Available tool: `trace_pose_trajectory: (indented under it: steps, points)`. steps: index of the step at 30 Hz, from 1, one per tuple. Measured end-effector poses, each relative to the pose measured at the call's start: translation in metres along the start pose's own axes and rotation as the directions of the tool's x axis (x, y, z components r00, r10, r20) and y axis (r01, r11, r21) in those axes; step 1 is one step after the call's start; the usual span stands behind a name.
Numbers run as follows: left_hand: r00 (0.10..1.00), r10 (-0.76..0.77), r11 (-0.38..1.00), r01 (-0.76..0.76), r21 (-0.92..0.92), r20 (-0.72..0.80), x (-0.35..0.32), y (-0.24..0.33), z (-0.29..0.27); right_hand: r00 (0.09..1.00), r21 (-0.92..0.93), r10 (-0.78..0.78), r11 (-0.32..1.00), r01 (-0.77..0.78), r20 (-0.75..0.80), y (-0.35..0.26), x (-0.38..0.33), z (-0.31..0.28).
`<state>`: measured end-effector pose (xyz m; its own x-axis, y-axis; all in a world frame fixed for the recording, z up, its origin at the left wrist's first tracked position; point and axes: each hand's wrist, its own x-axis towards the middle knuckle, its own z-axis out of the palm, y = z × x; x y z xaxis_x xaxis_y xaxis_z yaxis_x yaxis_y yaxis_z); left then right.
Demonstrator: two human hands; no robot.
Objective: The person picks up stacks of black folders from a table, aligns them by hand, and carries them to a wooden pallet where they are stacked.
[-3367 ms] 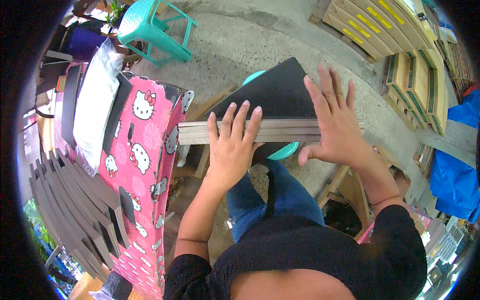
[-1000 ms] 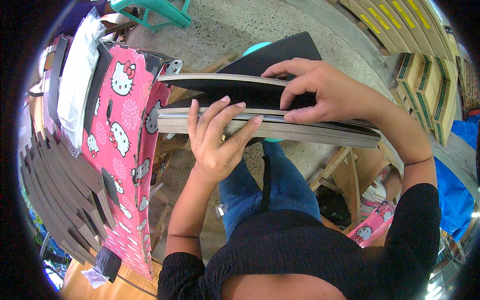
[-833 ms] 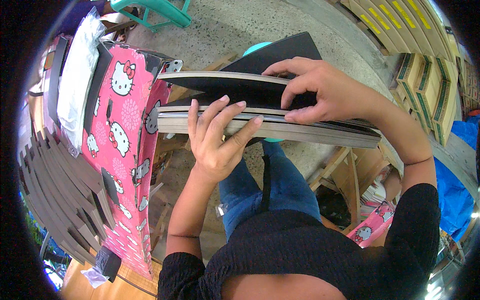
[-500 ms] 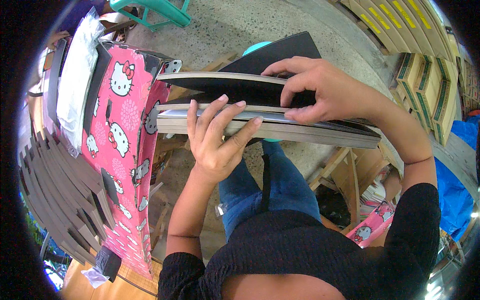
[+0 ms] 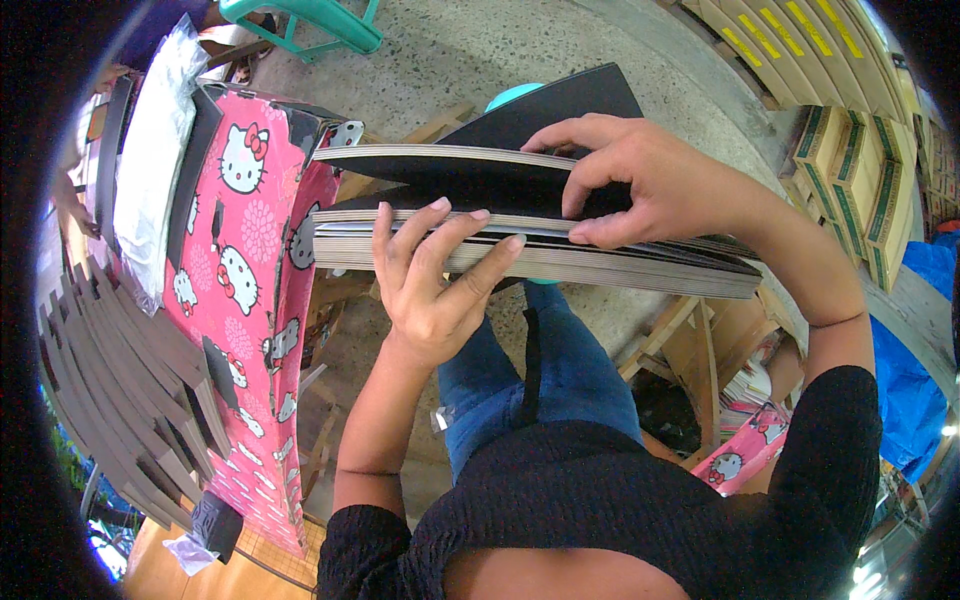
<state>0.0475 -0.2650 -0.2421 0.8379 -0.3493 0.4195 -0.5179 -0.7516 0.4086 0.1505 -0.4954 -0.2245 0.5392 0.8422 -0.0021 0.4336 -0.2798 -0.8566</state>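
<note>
A thick stack of black boards with pale grey edges (image 5: 620,275) spans the space in front of my torso. My left hand (image 5: 430,290) holds its near edge, with fingertips over the top boards and the thumb against the edges. An upper batch of boards (image 5: 430,152) stands raised, leaving a dark wedge-shaped gap beneath it. My right hand (image 5: 640,180) reaches in from the right. Its upper fingers bend over the raised batch, and its thumb lies at the lower boards' edge. A black panel (image 5: 570,105) sticks out beyond the stack.
On the left stands a pink cartoon-printed surface (image 5: 258,230), with a white plastic-wrapped bundle (image 5: 155,180) and fanned grey-black strips (image 5: 125,380). Another person's hand (image 5: 75,205) shows at the far left. Beyond are a green stool (image 5: 335,25) and, rightward, stacked cartons (image 5: 850,170).
The slit among the lower boards has narrowed, covering most of a pale strip under my left fingers. My hands stay almost in place. Another person's hand has moved lower at the far left.
</note>
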Motion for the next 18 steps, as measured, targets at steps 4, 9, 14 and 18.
trace_pose_trajectory:
  steps: [4, 9, 14, 18]
  points:
    - [0.999, 0.005, 1.0, -0.005, -0.009, -0.038, 0.0009, 0.0006, 0.0008, 0.997, 0.043, 0.069, 0.997, -0.07, 0.039, -0.002, 0.0007, -0.0025]
    - [0.998, 0.046, 0.999, -0.045, 0.018, -0.031, -0.0031, -0.0016, 0.0027, 0.998, 0.051, -0.011, 0.999, 0.014, -0.06, -0.0079, 0.0044, 0.0013]
    - [0.998, 0.049, 0.999, -0.049, -0.005, 0.037, -0.0013, -0.0025, -0.0004, 0.996, 0.002, -0.054, 0.999, 0.054, 0.066, -0.0059, -0.0016, -0.0015]
    - [0.997, 0.079, 0.997, -0.079, 0.007, -0.012, -0.0045, -0.0044, 0.002, 0.995, -0.012, -0.042, 0.999, 0.043, 0.086, -0.0044, 0.0002, 0.0001]
